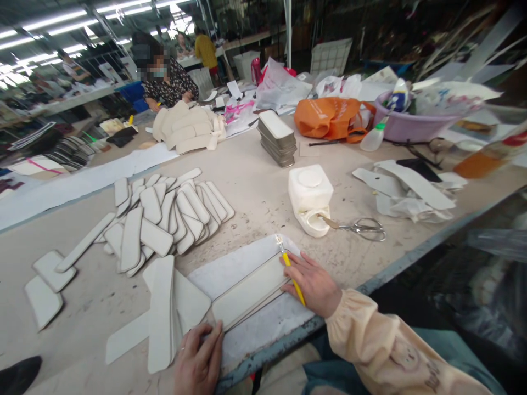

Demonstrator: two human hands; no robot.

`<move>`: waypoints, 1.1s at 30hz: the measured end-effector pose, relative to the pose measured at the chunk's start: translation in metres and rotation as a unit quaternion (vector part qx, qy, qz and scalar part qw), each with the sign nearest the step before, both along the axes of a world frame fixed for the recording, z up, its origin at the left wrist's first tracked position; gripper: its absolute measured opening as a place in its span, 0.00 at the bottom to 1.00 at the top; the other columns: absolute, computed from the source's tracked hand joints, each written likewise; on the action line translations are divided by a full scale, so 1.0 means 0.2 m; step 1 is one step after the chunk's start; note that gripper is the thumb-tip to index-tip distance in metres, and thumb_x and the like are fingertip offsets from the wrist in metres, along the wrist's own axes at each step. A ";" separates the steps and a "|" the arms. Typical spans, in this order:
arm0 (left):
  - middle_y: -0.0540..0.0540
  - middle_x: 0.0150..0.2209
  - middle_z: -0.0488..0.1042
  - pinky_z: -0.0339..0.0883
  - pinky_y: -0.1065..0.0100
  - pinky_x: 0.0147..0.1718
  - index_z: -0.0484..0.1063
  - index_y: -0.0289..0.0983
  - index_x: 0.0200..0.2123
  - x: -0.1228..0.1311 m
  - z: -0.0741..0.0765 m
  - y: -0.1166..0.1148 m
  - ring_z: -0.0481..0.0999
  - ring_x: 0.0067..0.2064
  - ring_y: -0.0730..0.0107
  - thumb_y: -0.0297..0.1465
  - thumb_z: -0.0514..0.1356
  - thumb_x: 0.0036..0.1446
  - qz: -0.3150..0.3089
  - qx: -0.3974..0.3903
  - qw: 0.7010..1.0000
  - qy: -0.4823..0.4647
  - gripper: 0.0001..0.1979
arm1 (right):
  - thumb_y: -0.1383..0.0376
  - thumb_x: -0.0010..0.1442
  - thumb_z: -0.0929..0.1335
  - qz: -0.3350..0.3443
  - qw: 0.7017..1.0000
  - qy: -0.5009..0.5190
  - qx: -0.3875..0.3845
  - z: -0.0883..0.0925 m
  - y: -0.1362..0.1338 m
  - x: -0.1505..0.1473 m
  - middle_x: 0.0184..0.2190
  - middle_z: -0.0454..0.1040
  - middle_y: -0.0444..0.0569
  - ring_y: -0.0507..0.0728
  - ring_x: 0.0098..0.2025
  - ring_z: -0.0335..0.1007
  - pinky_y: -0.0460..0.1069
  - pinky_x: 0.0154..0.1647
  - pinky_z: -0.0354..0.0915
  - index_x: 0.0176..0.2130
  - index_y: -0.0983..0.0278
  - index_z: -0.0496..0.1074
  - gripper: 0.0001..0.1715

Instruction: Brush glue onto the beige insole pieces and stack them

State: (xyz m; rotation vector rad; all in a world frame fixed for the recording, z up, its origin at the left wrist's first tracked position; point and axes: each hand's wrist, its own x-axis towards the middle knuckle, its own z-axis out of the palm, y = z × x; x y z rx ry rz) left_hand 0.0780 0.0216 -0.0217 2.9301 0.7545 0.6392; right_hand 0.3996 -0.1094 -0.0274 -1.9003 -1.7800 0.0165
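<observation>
A small stack of long, off-white strips with rounded corners point(251, 291) lies on a white paper sheet point(234, 258) near the table's front edge. At the stack's left end, my left hand point(200, 354) is closed, its fingertips on the strips' corner. My right hand point(310, 282) is closed around a brush with a yellow handle point(293, 278), its fingers resting on the stack's right end. The brush's pale bristles point away from me. Beside my left hand lie loose white strips point(160, 323), partly crossing one another.
A heap of similar pieces point(164, 214) spreads to the left. Beyond the paper stand a cut white plastic bottle point(310, 189) and scissors point(368, 229). Farther back are a neat stack point(276, 137), an orange bag point(325, 118) and a purple basin point(415, 125). A co-worker point(168, 82) sits across.
</observation>
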 end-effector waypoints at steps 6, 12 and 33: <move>0.43 0.39 0.69 0.69 0.63 0.40 0.75 0.39 0.46 0.05 0.07 -0.09 0.71 0.41 0.66 0.26 0.58 0.59 0.048 -0.031 0.998 0.006 0.13 | 0.57 0.62 0.67 -0.002 0.999 -0.003 0.042 -0.09 -0.03 0.00 0.54 0.72 0.54 0.64 0.60 0.63 0.62 0.59 0.61 0.47 0.63 0.67 0.15; 0.42 0.38 0.70 0.69 0.63 0.41 0.76 0.38 0.45 0.05 0.07 -0.10 0.71 0.41 0.66 0.27 0.58 0.59 0.075 -0.028 0.997 0.017 0.12 | 0.55 0.61 0.67 -0.110 0.986 0.026 0.124 -0.15 0.03 0.04 0.43 0.76 0.56 0.62 0.47 0.73 0.55 0.45 0.70 0.41 0.62 0.67 0.14; 0.35 0.60 0.66 0.62 0.48 0.57 0.61 0.40 0.62 0.32 0.45 0.01 0.64 0.62 0.49 0.47 0.64 0.50 0.078 -0.154 0.968 -0.181 0.38 | 0.60 0.57 0.71 0.068 0.850 0.484 0.197 0.57 0.14 0.05 0.46 0.77 0.52 0.58 0.45 0.75 0.54 0.44 0.73 0.40 0.57 0.56 0.19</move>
